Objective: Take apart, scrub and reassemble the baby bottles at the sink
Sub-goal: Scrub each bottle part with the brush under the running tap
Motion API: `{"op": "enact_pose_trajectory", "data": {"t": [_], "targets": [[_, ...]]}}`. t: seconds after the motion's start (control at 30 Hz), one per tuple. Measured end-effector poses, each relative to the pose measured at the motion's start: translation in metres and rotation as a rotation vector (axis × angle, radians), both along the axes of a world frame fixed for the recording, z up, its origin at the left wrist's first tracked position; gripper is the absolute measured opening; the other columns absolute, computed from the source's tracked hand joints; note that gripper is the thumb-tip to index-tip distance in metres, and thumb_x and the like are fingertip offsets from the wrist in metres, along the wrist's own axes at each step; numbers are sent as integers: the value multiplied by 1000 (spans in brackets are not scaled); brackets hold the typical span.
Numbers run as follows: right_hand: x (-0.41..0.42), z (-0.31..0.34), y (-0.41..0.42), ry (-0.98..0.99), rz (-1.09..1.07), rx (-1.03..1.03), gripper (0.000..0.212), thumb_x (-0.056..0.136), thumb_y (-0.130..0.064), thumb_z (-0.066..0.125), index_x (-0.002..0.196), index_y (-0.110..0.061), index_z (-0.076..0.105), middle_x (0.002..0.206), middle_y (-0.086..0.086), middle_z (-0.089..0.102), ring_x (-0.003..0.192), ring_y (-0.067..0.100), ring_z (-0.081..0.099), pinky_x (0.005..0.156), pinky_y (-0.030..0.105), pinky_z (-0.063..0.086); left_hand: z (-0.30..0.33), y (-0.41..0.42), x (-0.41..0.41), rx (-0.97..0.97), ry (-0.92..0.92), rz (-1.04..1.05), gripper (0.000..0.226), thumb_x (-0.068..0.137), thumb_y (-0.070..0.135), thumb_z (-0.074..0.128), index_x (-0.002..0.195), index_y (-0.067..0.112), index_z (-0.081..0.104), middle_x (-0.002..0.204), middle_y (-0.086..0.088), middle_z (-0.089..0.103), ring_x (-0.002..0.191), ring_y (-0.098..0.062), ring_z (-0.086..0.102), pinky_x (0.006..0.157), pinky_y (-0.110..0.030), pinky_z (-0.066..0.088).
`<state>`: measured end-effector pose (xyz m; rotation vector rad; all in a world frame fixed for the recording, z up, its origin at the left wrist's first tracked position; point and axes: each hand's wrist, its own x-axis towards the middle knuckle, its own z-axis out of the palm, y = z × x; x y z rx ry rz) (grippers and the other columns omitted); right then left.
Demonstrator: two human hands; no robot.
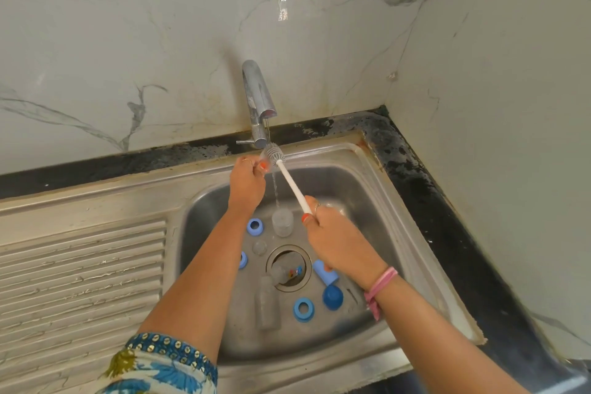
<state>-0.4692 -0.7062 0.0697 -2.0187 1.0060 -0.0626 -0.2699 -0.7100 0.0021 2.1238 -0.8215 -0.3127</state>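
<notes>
Our left hand (247, 181) pinches a small clear piece (264, 159) between thumb and fingertips, right under the tap (258, 102); it is too blurred for us to say which bottle part it is. Our right hand (332, 233) has its fingers curled round the near end of the white handle of the bottle brush (291, 182), which slants up and to the left so that its grey bristle head touches the clear piece. A thin stream of water (275, 189) falls from the spout between our two hands into the steel sink (377, 189).

The rest of the bottle parts lie in the basin below our arms. A clear bottle (282, 221) stands upright at the far side, just right of a blue ring (255, 226). A small clear dome (259, 247) sits near the drain (289, 268), and another clear bottle (283, 272) lies across the drain. A third clear bottle (266, 302) lies on its side nearer to us. To its right rest a second blue ring (303, 309) and a dark blue cap (333, 297), with a light blue piece (325, 272) beyond them, partly under our right wrist. Another blue ring (243, 260) shows beside our left forearm.

A ribbed draining board (80, 272) lies on the left.
</notes>
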Motion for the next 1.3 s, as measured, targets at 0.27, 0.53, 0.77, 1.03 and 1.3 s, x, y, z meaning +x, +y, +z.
{"op": "enact_pose_trajectory", "data": {"t": [0.27, 0.53, 0.77, 1.03, 1.3], "targets": [[5, 2, -18, 30, -57, 1, 43, 103, -28, 32, 146, -23, 35, 76, -2, 47, 65, 16, 54, 61, 35, 57, 9, -3, -13, 1, -58, -225, 22, 101, 10, 47, 103, 4, 68, 116, -15, 58, 95, -15, 50, 79, -11, 31], [3, 1, -5, 61, -26, -82, 42, 104, -26, 32, 144, -17, 37, 77, 0, 47, 70, 18, 51, 70, 36, 55, 12, -2, -6, 63, -130, -292, 23, 100, 6, 46, 104, 5, 68, 120, -12, 55, 99, -15, 51, 83, -12, 31], [10, 17, -19, 10, 40, 20, 24, 102, -20, 32, 117, -11, 49, 73, 2, 47, 52, 21, 53, 46, 29, 49, 13, 4, -4, -46, -70, -171, 22, 100, 9, 47, 104, 9, 69, 118, -10, 54, 100, -15, 51, 82, -5, 29], [9, 8, -20, 1, -9, 34, 29, 100, -22, 34, 126, -15, 47, 73, -4, 45, 49, 15, 53, 42, 24, 46, 16, 6, -4, 0, -197, -366, 22, 97, 5, 52, 112, 2, 69, 124, -17, 44, 111, -25, 45, 93, -17, 35], [13, 0, -37, -154, -127, 313, 23, 100, -18, 39, 116, -27, 53, 65, 2, 45, 33, 2, 40, 35, 20, 38, 13, 14, 15, -121, 195, -167, 18, 97, 17, 55, 104, 8, 69, 126, -10, 38, 111, -13, 40, 95, -12, 32]]}}
